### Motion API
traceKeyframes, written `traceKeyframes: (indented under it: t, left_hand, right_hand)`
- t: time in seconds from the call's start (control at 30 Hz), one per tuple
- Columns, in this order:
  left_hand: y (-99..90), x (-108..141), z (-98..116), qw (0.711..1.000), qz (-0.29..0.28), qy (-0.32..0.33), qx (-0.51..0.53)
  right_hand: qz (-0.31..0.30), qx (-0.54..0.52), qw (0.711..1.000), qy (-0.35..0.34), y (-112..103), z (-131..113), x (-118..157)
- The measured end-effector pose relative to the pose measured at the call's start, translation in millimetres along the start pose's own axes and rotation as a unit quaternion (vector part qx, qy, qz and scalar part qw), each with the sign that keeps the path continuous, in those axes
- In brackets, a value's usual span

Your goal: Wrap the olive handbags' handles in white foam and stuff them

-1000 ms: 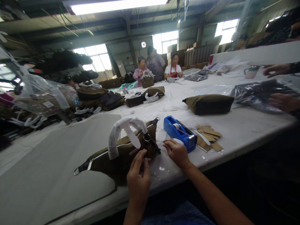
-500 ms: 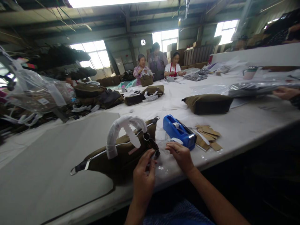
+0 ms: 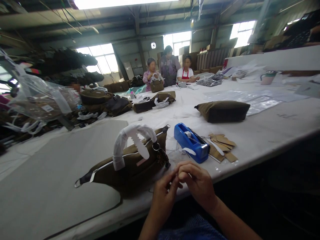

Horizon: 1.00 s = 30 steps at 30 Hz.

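Note:
An olive bag (image 3: 130,173) stands on the white table, its handle (image 3: 119,146) wrapped in white material and a dark charm (image 3: 162,156) hanging from a ring. In front of the bag's right end, my left hand (image 3: 166,190) is closed, fingertips pinched together. My right hand (image 3: 197,181) meets it, also closed; anything between the fingertips is too small to make out. Beyond my right hand sits a blue tape dispenser (image 3: 191,141) with a white serrated strip (image 3: 189,151) at its side.
Brown card pieces (image 3: 225,145) lie right of the dispenser. Another olive bag (image 3: 223,111) lies farther back, near flat clear plastic (image 3: 260,101). Bags are piled at the left (image 3: 117,105). Several people are across the table, one (image 3: 150,75) handling a bag.
My left hand has left the charm and moved right and nearer me. My right hand has come down from beside the dispenser to meet it. At far right, another person's hand and the plastic-wrapped item are gone.

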<state>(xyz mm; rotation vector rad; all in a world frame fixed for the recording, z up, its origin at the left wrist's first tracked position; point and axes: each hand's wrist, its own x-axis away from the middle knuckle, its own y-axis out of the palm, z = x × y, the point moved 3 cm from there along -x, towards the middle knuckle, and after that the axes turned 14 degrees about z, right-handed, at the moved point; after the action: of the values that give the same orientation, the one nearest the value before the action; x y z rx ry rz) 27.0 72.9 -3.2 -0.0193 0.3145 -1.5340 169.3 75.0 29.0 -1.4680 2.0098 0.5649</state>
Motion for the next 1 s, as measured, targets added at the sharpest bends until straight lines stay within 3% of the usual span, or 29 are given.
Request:
traceKeyframes:
  t: [0.17, 0.23, 0.3, 0.37, 0.43, 0.53, 0.63, 0.7, 0.87, 0.93, 1.0]
  left_hand:
    - [-18.0, 11.4, -29.0, 0.999, 0.018, -0.035, 0.030]
    - [-24.1, 16.8, -44.8, 0.997, 0.021, -0.064, 0.028]
    - [-26.8, 20.5, -52.4, 0.998, 0.029, -0.052, 0.006]
    - [-26.7, 21.6, -47.8, 0.998, 0.040, 0.022, -0.038]
    - [-25.4, 21.0, -35.1, 0.990, 0.033, 0.107, -0.087]
    - [-26.7, 17.8, -14.5, 0.978, 0.012, 0.157, -0.140]
    - [-31.5, 16.3, 1.5, 0.971, -0.010, 0.161, -0.179]
    - [-34.0, 17.2, 7.9, 0.965, -0.025, 0.164, -0.204]
    - [-38.5, 16.2, 10.7, 0.940, 0.012, 0.156, -0.302]
    - [-36.1, 14.6, 10.6, 0.932, 0.008, 0.164, -0.323]
    - [-31.1, 13.2, 11.3, 0.929, -0.011, 0.182, -0.321]
  right_hand:
    - [0.096, 0.089, 0.988, 0.078, -36.1, 18.4, -7.9]
    - [0.110, 0.157, 0.980, 0.058, -44.6, 28.8, -7.0]
    - [0.111, 0.214, 0.971, -0.006, -44.7, 31.7, -2.7]
    - [0.080, 0.215, 0.970, -0.080, -35.9, 26.0, 4.0]
    - [-0.017, 0.164, 0.980, -0.111, -21.4, 16.5, 11.1]
    - [-0.163, 0.108, 0.978, -0.071, -5.4, 6.4, 18.6]
    - [-0.220, 0.111, 0.969, -0.032, -4.3, 9.3, 21.8]
    - [-0.202, 0.150, 0.967, -0.031, -9.7, 17.1, 22.4]
    - [-0.019, 0.277, 0.958, -0.070, -29.4, 25.1, 19.7]
    - [-0.037, 0.242, 0.967, -0.071, -27.8, 19.0, 20.2]
    - [-0.109, 0.182, 0.976, -0.050, -20.8, 12.0, 22.0]
